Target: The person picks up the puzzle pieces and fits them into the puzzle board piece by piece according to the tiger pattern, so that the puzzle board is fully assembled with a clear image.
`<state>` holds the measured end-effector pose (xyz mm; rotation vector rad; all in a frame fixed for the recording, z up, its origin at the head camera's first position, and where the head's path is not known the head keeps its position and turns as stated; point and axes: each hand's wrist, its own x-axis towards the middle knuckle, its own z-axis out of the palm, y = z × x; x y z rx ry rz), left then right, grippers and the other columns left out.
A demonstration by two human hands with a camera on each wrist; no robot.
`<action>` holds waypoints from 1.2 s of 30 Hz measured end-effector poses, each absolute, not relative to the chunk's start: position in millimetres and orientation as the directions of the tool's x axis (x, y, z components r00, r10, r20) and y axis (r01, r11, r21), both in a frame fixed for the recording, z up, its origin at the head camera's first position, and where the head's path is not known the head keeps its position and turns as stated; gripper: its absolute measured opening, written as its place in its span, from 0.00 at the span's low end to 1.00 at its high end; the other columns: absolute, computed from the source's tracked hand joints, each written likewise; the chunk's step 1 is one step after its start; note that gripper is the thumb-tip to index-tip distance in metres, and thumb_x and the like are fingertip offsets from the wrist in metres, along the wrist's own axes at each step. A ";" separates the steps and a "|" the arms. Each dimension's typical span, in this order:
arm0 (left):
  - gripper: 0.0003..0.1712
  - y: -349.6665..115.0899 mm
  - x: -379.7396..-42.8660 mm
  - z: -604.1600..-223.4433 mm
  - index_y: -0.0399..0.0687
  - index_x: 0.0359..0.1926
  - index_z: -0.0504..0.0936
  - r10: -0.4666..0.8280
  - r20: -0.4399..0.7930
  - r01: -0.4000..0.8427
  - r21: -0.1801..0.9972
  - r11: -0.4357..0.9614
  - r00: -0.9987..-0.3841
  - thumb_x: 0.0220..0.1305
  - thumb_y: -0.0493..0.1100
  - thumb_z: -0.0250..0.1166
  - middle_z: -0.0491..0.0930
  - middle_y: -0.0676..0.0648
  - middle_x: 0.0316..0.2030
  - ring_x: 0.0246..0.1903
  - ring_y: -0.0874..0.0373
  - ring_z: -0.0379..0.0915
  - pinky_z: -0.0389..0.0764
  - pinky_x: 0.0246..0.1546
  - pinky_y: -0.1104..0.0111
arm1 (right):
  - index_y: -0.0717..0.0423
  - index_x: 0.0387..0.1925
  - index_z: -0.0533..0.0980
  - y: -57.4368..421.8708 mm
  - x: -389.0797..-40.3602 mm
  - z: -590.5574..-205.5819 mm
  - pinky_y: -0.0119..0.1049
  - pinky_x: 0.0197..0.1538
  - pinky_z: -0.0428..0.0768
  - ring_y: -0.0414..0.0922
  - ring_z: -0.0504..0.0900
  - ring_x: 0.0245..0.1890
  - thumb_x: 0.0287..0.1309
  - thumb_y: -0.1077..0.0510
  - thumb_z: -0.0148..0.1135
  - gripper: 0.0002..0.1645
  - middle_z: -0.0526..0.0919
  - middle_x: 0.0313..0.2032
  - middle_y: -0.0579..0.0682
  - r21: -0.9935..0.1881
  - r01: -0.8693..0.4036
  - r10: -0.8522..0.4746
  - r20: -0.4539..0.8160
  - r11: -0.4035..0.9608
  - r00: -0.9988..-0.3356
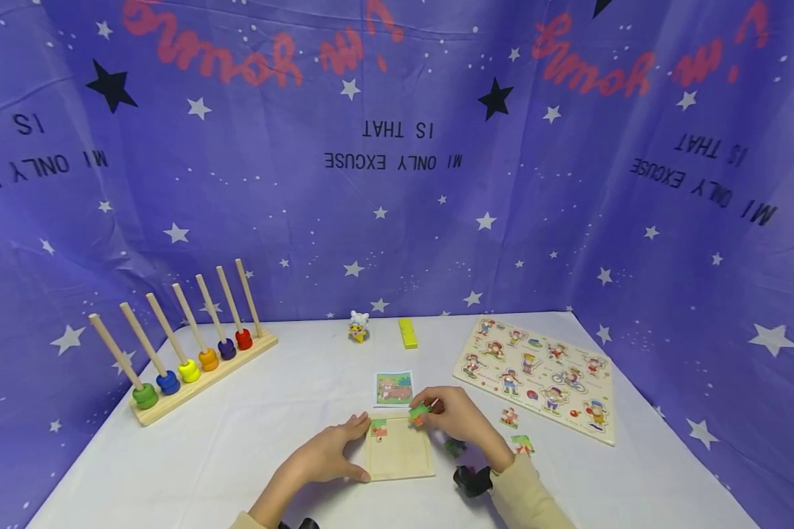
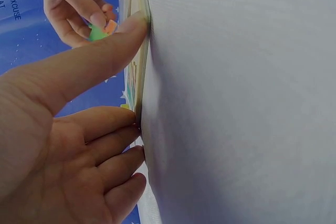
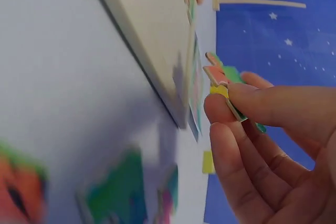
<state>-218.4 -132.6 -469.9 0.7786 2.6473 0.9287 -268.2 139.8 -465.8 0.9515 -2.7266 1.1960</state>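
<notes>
A shallow wooden puzzle tray [image 1: 400, 459] lies on the white table, with one puzzle piece [image 1: 378, 429] in its far left corner. My left hand [image 1: 327, 452] is spread along the tray's left side, thumb and fingertips touching the edge. Above the far right corner, my right hand [image 1: 459, 415] pinches a green and orange puzzle piece [image 3: 218, 74] between thumb and fingers. A dark brown patch shows at these fingers; I cannot tell whether it is a second piece. Just beyond the tray lies a picture card [image 1: 393, 389]. Loose pieces, including a dark green one [image 1: 456, 447], lie right of the tray.
At the left stands a wooden peg rack [image 1: 205, 375] with coloured rings. A small toy figure [image 1: 359, 327] and a yellow block [image 1: 407, 333] are at the back. A wooden picture board [image 1: 536, 375] lies at the right, near two loose pieces [image 1: 509, 417].
</notes>
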 end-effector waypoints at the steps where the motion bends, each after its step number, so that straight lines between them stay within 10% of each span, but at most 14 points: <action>1: 0.54 -132.4 -218.4 -470.1 0.29 0.66 0.64 0.553 -0.040 0.408 0.633 0.658 -0.832 0.43 0.53 0.76 0.60 0.35 0.68 0.67 0.36 0.54 0.57 0.66 0.45 | 0.55 0.40 0.83 137.7 -267.9 -466.9 0.29 0.29 0.78 0.36 0.78 0.26 0.53 0.67 0.68 0.12 0.83 0.36 0.50 -0.664 -0.532 -0.526 0.239 0.525 -0.816; 36: 0.53 -133.5 -218.8 -467.9 0.29 0.66 0.65 0.555 -0.039 0.417 0.616 0.668 -0.831 0.44 0.53 0.76 0.60 0.34 0.68 0.67 0.35 0.55 0.59 0.65 0.45 | 0.57 0.36 0.83 94.2 -271.2 -478.5 0.29 0.30 0.74 0.38 0.75 0.28 0.46 0.62 0.75 0.13 0.82 0.29 0.46 -0.649 -0.498 -0.496 0.208 0.575 -0.843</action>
